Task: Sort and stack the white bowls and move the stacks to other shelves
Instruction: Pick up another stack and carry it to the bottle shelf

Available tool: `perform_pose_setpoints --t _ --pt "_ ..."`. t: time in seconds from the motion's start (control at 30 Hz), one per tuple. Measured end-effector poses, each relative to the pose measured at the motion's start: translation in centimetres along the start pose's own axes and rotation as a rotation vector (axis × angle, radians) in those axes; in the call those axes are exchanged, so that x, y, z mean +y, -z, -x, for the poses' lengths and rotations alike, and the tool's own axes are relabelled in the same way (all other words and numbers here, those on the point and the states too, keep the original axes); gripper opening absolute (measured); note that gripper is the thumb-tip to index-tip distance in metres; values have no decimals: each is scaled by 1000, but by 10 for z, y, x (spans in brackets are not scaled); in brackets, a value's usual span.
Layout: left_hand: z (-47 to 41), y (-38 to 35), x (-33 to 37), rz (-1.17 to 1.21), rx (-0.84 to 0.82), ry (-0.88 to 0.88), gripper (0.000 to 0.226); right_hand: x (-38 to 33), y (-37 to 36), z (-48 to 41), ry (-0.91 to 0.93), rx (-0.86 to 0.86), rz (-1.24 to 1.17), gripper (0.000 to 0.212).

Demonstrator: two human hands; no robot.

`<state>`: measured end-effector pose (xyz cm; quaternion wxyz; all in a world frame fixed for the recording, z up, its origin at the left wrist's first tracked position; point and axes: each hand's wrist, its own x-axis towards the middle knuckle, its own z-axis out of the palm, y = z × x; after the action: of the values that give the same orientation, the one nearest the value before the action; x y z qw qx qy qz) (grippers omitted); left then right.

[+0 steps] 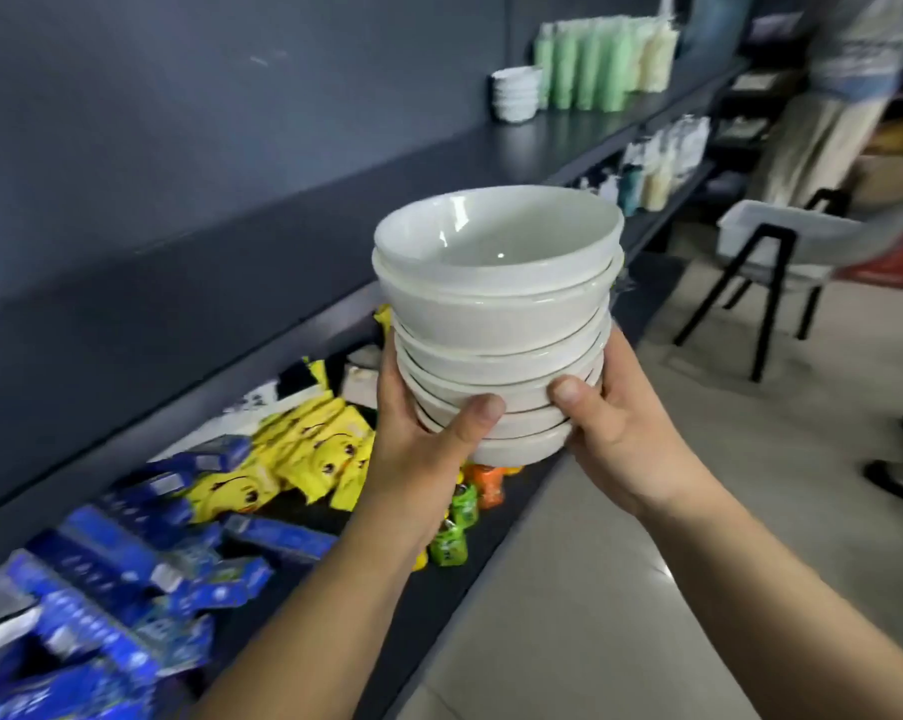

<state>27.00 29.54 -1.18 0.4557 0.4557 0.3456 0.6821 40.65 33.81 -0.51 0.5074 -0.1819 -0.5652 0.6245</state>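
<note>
One held bowl stack (499, 314), one shelved bowl stack (515, 93), one left hand (418, 428), one right hand (613, 431), one chair (763, 304).

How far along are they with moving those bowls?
Looks done: a small stack of white bowls sits on the upper shelf. In hand: the left hand and right hand grip a taller stack in the air. Left: setting it on a shelf.

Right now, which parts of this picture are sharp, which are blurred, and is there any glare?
Head view: the bowl stack, left hand and right hand are fairly sharp; the blue boxes and the person far right are smeared; a small glare spot sits in the top bowl; the floor shows a pale sheen.
</note>
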Motion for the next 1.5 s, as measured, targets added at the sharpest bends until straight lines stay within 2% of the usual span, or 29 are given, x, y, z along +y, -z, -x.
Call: perform_pose_setpoints --t 0.17,0.43,0.67,0.9,1.07,1.23,1.4,1.5 --pt "-18 -61 -52 3 -96 92 111 -12 79 19 -10 120 54 101" --pt "-85 -119 -125 27 -278 130 105 -7 177 3 -5 278 59 98" --pt "-192 -163 -188 26 -340 128 91 -6 267 -70 -5 389 119 98" --pt "-312 -196 -222 96 -427 116 99 -20 338 -165 33 433 185 98" --pt "-368 -212 -238 108 -440 113 110 -17 377 -213 58 426 186 102" --pt "-425 -218 -247 76 -443 89 104 -12 409 -270 80 351 164 95" --pt "-476 -227 -260 78 -311 87 113 -2 451 -334 70 233 120 99" --pt "-514 -236 -271 49 -223 60 103 1 483 -378 56 155 88 102"
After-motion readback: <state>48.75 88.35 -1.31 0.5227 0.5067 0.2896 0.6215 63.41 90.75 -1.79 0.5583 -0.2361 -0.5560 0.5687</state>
